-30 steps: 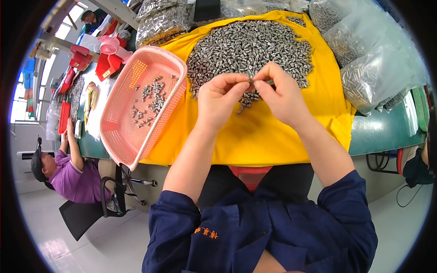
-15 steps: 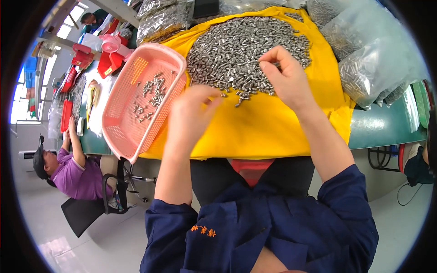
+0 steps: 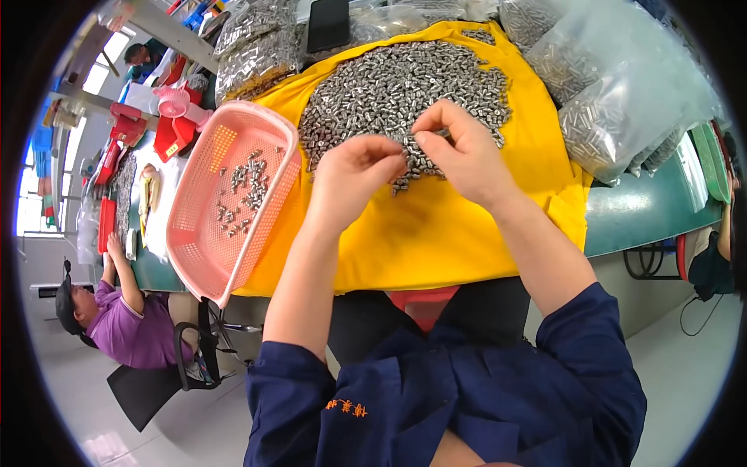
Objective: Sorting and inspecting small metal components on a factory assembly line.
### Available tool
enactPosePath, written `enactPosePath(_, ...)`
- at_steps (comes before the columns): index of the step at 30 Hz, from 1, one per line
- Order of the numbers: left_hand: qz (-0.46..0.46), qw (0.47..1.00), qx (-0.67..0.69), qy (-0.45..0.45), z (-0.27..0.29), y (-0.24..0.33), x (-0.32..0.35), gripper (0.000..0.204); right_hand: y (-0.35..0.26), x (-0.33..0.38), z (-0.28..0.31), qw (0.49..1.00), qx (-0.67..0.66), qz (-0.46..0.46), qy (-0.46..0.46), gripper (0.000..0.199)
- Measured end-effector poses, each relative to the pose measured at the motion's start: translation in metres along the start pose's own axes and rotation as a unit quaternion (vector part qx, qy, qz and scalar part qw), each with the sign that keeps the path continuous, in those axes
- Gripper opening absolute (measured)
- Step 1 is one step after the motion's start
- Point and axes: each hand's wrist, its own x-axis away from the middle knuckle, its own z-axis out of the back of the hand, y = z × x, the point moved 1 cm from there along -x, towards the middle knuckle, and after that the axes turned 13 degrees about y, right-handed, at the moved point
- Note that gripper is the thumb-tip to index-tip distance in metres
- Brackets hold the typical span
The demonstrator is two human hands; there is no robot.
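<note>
Small silvery metal cylinders lie in a wide pile (image 3: 397, 86) on a yellow cloth (image 3: 428, 241). Over the near edge of that pile my left hand (image 3: 350, 183) is closed, thumb pressed to the fingertips. My right hand (image 3: 467, 159) faces it in a pinch, its fingertips close to the left ones. Whatever either pinch holds is too small to make out. Left of my left hand, a pink perforated basket (image 3: 191, 214) rests partly on the cloth. Inside it several metal cylinders (image 3: 253, 187) are scattered.
Clear bags of metal parts (image 3: 599, 128) stand at the right, and more filled bags (image 3: 253, 62) at the back left. A black phone (image 3: 328, 25) lies behind the pile. At the left a person in a purple shirt (image 3: 148, 331) sits by red bins (image 3: 173, 138).
My left hand has moved forward and right, away from the basket, and closed into a pinch. My right hand has come left and slightly nearer, bringing the fingertips close together.
</note>
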Motion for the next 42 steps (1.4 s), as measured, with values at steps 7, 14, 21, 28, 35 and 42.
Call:
enactPosePath(7,0.01,0.985,0.17,-0.004,-0.002,-0.022,-0.008,0.016,-0.003,0.0,-0.004,0.996,0.049,0.049,-0.057,0.007)
enactPosePath(14,0.012,0.985,0.172,0.0,0.001,-0.021,-0.006,0.014,-0.007,0.001,-0.001,0.993,0.096,0.036,-0.057,0.007)
enactPosePath(21,-0.016,0.992,0.124,0.016,-0.002,-0.018,-0.004,0.012,-0.01,0.003,-0.003,0.978,0.18,0.051,-0.091,0.004)
enactPosePath(28,-0.05,0.998,0.0,0.041,-0.004,-0.02,-0.004,0.011,-0.005,0.007,-0.008,0.945,0.239,0.216,-0.06,0.004)
enactPosePath(35,-0.165,0.962,-0.182,0.118,-0.002,-0.017,-0.006,0.01,-0.009,0.004,-0.002,0.962,0.224,0.149,-0.039,0.006)
enactPosePath(42,0.077,0.967,0.244,0.002,0.006,-0.023,-0.006,0.012,-0.008,0.004,-0.002,0.991,0.108,0.061,-0.05,0.006)
